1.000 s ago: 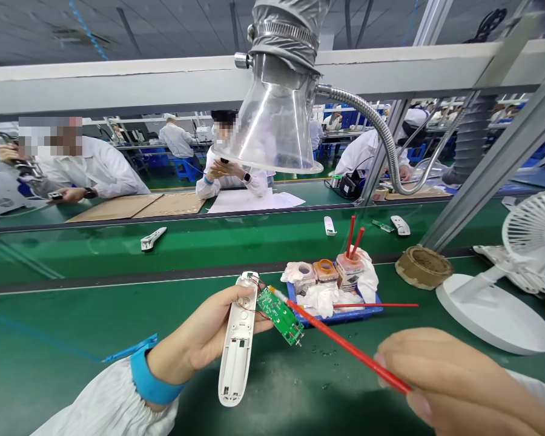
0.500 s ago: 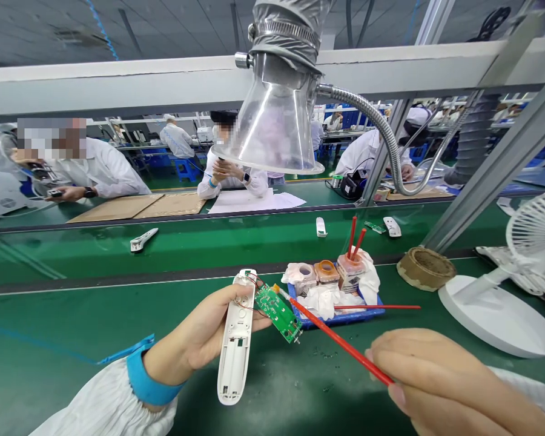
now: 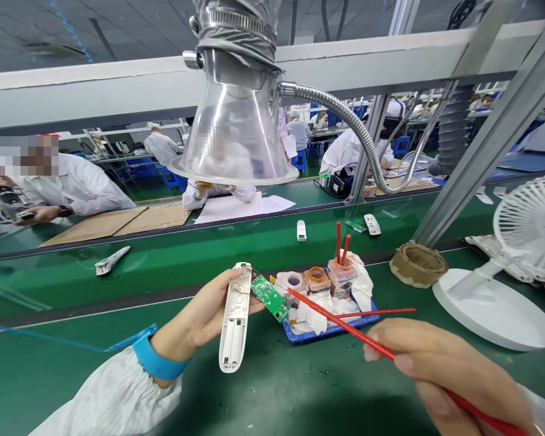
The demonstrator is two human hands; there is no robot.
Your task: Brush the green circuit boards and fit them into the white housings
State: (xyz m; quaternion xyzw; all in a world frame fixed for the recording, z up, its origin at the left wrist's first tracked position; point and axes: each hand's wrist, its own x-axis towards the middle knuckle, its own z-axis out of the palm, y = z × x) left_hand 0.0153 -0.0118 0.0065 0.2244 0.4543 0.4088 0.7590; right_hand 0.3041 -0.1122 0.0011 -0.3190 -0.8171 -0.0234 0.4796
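Observation:
My left hand (image 3: pixel 211 309) is closed around a long white plastic housing (image 3: pixel 233 342), tilted with its inner side up. A green circuit board (image 3: pixel 270 298) sticks out to the right of it, joined by thin wires at the top end. My right hand (image 3: pixel 454 369) pinches a slim red-handled brush (image 3: pixel 343 324), pointing up and left. The brush's tip reaches the board's upper right edge; whether it touches cannot be made out. Beyond the board, a blue tray (image 3: pixel 331 336) holds small jars (image 3: pixel 317 280), crumpled white tissue (image 3: pixel 315 309) and another red-handled brush (image 3: pixel 390 312).
A clear extraction hood (image 3: pixel 236 145) hangs above the bench. At right stand a white fan (image 3: pixel 495 309) and a brown tape roll (image 3: pixel 418 265). White housings (image 3: pixel 301 231) lie on the green strip (image 3: pixel 236 242) behind. Co-workers in white (image 3: pixel 84 184) sit across.
The view has turned rightward, so the scene sits further left. The board and housing have shifted slightly, and the brush tip now lies near the board's upper edge. Both hands keep their hold.

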